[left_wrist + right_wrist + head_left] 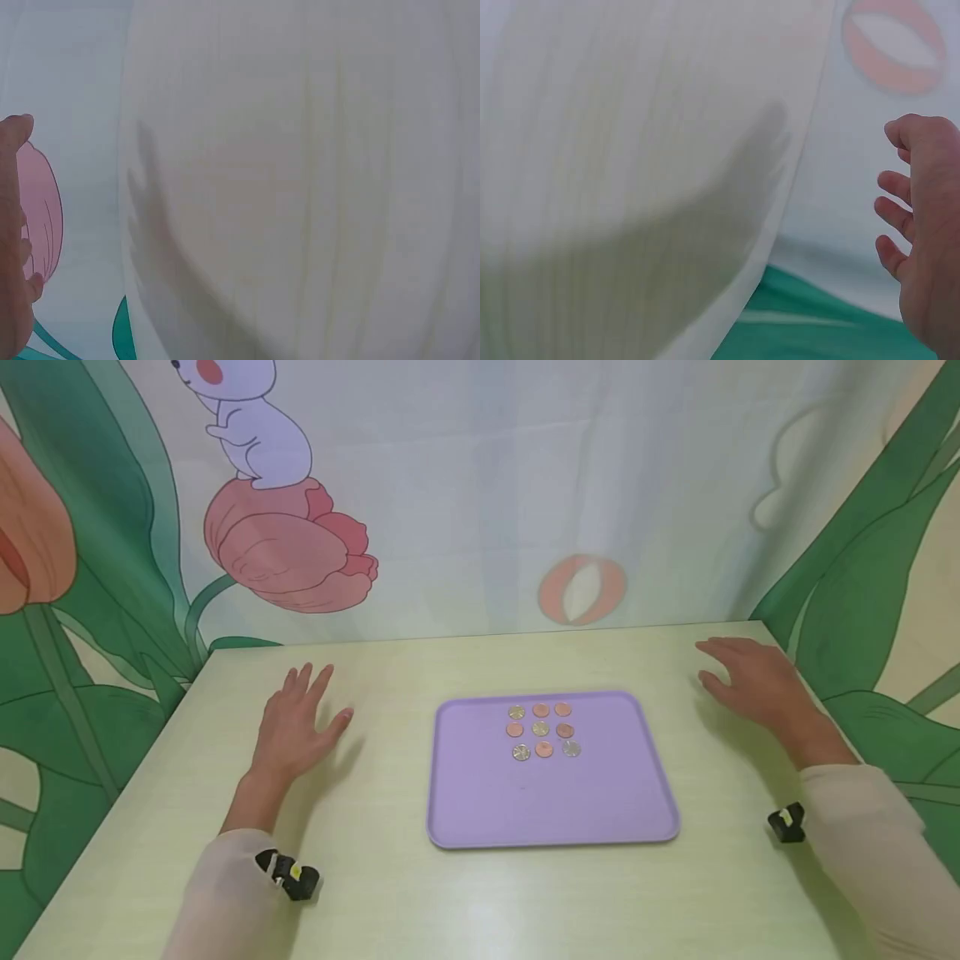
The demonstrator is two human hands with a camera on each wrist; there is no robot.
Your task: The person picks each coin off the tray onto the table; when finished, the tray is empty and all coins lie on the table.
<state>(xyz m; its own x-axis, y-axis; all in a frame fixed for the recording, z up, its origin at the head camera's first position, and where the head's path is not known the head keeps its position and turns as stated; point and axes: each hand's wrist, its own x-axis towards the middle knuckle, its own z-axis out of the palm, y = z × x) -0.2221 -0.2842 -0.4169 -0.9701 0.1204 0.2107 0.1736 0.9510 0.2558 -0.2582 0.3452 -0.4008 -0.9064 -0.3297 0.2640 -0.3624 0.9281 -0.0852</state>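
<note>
Several coins (541, 729), some copper-coloured and some silvery or brassy, lie in a grid of three rows on a purple tray (555, 806). To the left of the tray, my left hand (295, 731) hovers over the table with fingers spread and holds nothing. My right hand (753, 681) is off to the tray's right, above the table's far right corner, its fingers loosely extended and nothing in them. In the wrist views, parts of the left hand (13, 240) and the right hand (930, 225) show at the frame edges; tray and coins are out of sight there.
The pale wooden table (375, 793) runs back to a printed curtain (465, 510) with flowers and a cartoon animal. Black wrist cameras sit on the left sleeve (225, 893) and the right sleeve (862, 835).
</note>
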